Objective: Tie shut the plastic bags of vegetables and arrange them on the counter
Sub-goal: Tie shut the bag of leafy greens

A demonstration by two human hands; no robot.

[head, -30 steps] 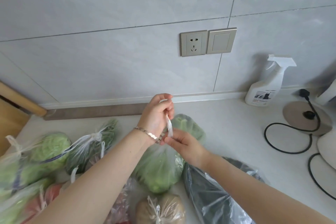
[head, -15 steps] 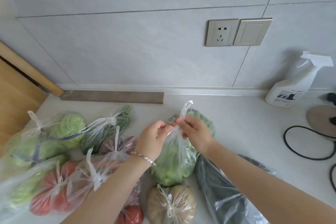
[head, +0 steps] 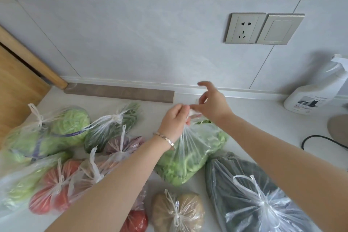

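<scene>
Lettuce bag (head: 190, 156) on counter (head: 259, 118) below one wall socket (head: 244, 28), two hands at its neck, left hand (head: 175, 117) clenching gathered plastic, right hand (head: 212, 104) pinching a handle, at least eight knotted bags (head: 177, 211) also below socket

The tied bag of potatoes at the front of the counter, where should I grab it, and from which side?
I'd pinch the potato bag at its knot, coming straight down from above. The plastic gathers there on top, with tails sticking up, while the tomato bag and dark greens bag crowd its sides.
</scene>
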